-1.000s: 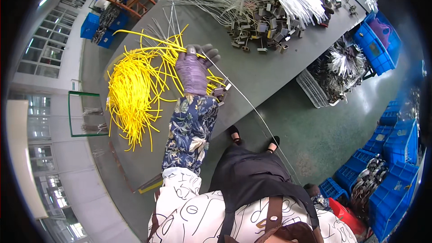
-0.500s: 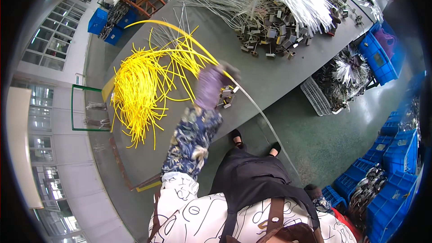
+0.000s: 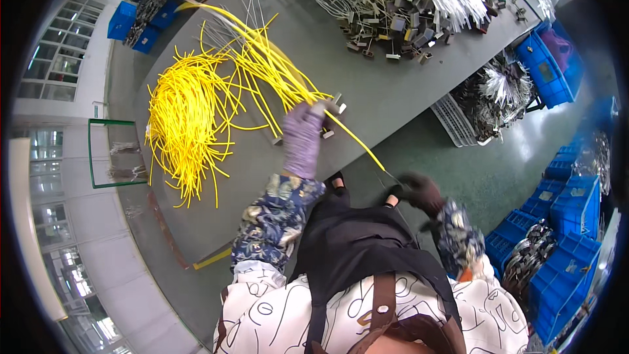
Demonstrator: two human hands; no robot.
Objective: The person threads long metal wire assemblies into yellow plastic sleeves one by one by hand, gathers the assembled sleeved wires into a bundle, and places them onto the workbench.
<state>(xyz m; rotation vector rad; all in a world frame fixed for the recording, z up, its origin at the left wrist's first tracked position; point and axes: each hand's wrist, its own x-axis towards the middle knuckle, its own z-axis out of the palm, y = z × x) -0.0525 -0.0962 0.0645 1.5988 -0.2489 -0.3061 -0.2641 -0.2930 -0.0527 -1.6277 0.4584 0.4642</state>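
My left hand (image 3: 303, 137), in a pale purple glove, is closed round a yellow tube (image 3: 357, 141) above the table's near edge. The tube slants from the far left, past this hand, and ends out over the floor. A thin grey wire (image 3: 392, 176) shows at the tube's near end. At that wire are the fingers of my right hand (image 3: 420, 195), in a dark brown glove, closed and slightly blurred. Beneath and beside my left hand lie more yellow-covered wires (image 3: 275, 78) with small metal blocks (image 3: 327, 134). Left of them spreads a loose heap of yellow tubes (image 3: 183, 118).
The grey table (image 3: 386, 108) carries a big pile of metal blocks (image 3: 400, 26) with white and grey wires at its far side. A white crate (image 3: 455, 121) and a blue crate (image 3: 547, 72) stand beyond its right edge. Blue bins (image 3: 563, 275) line the right.
My right hand has come up from beside my body to the tube's near end. The yellow tube now reaches farther past my left hand, over where bare wire showed.
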